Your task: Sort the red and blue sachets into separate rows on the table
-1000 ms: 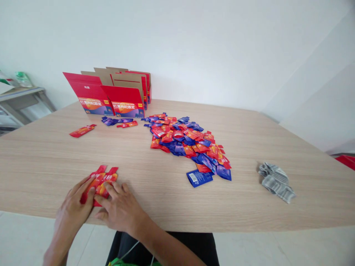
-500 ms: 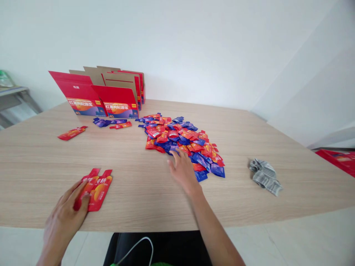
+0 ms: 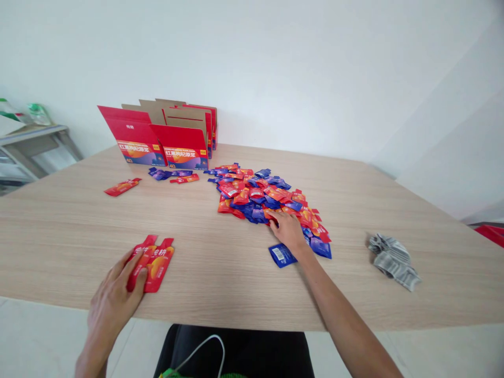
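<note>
Red pouches (image 3: 158, 266) lie under the loosely spread left fingers (image 3: 128, 269); right fingers (image 3: 280, 217) reach the pouch pile (image 3: 260, 195), grip unclear from here

The right hand (image 3: 289, 231), one second earlier over the pair of red packets (image 3: 159, 266), has moved off toward 2 o'clock; its fingertips now meet the pile (image 3: 241, 196) at its 6 o'clock edge. The pair's 3 o'clock packet is uncovered; a blue packet (image 3: 280, 255) is partly hidden.

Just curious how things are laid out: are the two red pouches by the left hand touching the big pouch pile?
Apart. The head view shows bare tabletop between the two red pouches and the pouch pile.
</note>
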The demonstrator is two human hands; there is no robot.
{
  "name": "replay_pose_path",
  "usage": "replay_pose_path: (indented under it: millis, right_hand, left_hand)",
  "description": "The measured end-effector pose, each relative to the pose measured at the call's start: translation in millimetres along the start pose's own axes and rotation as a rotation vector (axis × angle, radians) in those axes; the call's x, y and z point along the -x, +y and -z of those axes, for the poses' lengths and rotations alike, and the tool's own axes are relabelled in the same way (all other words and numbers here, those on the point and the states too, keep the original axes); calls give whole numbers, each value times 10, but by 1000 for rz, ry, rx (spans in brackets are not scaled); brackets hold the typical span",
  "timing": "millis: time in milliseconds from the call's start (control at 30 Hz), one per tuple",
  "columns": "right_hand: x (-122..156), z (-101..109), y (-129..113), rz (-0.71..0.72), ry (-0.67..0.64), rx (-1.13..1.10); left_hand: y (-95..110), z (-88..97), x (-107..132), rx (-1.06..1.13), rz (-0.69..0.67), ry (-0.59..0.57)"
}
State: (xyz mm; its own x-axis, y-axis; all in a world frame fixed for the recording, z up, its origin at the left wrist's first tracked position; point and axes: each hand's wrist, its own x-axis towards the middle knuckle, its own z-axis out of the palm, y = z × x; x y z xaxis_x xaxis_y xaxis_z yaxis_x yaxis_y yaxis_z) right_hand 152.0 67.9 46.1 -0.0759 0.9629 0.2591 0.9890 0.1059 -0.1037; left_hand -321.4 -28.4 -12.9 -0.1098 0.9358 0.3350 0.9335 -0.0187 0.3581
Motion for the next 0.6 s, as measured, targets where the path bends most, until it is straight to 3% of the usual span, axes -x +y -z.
replay_pose_path:
  millis: [200,367,500,600]
  right_hand:
    - [-3,-1,34,-43,243,-111]
    - [84,209,-64,-52,491,-186]
    - [296,392,-333,107,630,-234]
    - [547,378,-619,285,605,-276]
  left_hand:
    - [17,-1,25,-39,-23,26]
    - [59,16,21,-34,-15,14]
    - [124,44,24,-1,-60,83]
    - [134,43,42,9,-205,182]
